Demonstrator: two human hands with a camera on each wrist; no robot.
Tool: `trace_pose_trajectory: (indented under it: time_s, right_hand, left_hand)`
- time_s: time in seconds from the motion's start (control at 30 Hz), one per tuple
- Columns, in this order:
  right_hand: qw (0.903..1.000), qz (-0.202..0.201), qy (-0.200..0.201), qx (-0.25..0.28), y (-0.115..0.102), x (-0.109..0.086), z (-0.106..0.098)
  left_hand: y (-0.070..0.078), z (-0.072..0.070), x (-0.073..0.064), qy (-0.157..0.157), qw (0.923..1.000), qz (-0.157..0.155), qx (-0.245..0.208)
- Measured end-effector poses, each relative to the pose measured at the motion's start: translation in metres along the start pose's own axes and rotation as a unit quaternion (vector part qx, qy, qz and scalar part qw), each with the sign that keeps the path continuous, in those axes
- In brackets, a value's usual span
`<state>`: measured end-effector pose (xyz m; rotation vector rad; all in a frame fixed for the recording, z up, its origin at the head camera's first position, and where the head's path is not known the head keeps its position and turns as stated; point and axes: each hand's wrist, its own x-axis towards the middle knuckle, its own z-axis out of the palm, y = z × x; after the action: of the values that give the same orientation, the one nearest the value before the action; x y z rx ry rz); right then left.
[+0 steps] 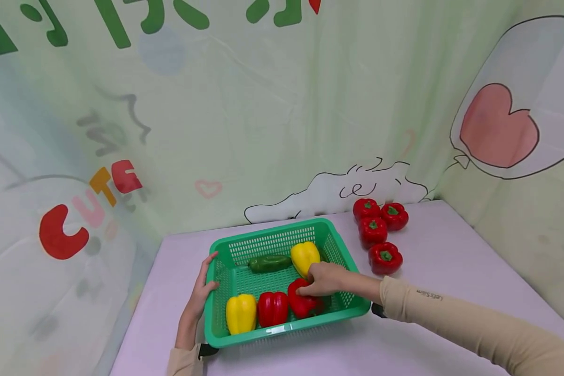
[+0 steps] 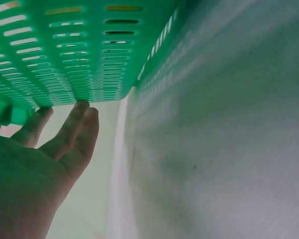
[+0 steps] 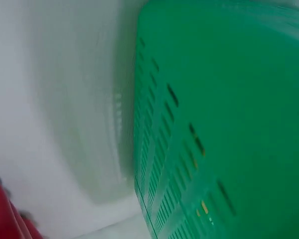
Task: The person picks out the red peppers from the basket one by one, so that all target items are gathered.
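Note:
A green plastic basket [image 1: 310, 319] with slotted walls sits on the table, filling the middle of the head view. My left hand [image 1: 200, 292] holds its left rim; in the left wrist view the fingertips [image 2: 82, 105] meet the slotted wall. Reaching in over the right side, my right hand [image 1: 326, 279] grips a red bell pepper [image 1: 301, 302], thumb against its side. Left of that pepper stand another red bell pepper [image 1: 272, 309] and a yellow one [image 1: 241, 314]. Behind them are a long green pepper [image 1: 270, 263] and a second yellow bell pepper [image 1: 304, 257].
Several red bell peppers lie right of the basket, the nearest [image 1: 385, 258] close to my right forearm. The pale table [image 1: 451, 271] ends at printed curtains [image 1: 272, 130] behind and on both sides. Part of another green pepper [image 1: 323, 255] shows beside the rear yellow one.

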<state>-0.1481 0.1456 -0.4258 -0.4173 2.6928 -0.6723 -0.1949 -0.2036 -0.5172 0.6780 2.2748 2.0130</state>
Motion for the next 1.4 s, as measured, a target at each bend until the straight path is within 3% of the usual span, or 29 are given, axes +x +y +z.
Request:
trace_pose_trajectory:
  time_s: [0.4,0.63,1.1,1.4]
  right_hand:
    - [0.9972,0.039,-0.041,0.049,0.001,0.001,0.004]
    - [0.9953,0.024,-0.038,0.086,0.004,0.002,-0.001]
    - [0.9792,-0.045,0.033,0.195,0.014,0.010,-0.039]
    - [0.9726,-0.064,0.086,0.206,0.021,0.009,-0.059]
  left_hand:
    - [0.001,0.003,0.002,-0.007,1.0000,-0.002,0.003]
    - [0.002,0.005,0.001,-0.005,1.0000,-0.003,0.004]
    - [0.005,0.002,0.003,-0.001,1.0000,0.000,0.007]
    - [0.003,0.001,0.003,0.007,0.9999,-0.011,0.003]
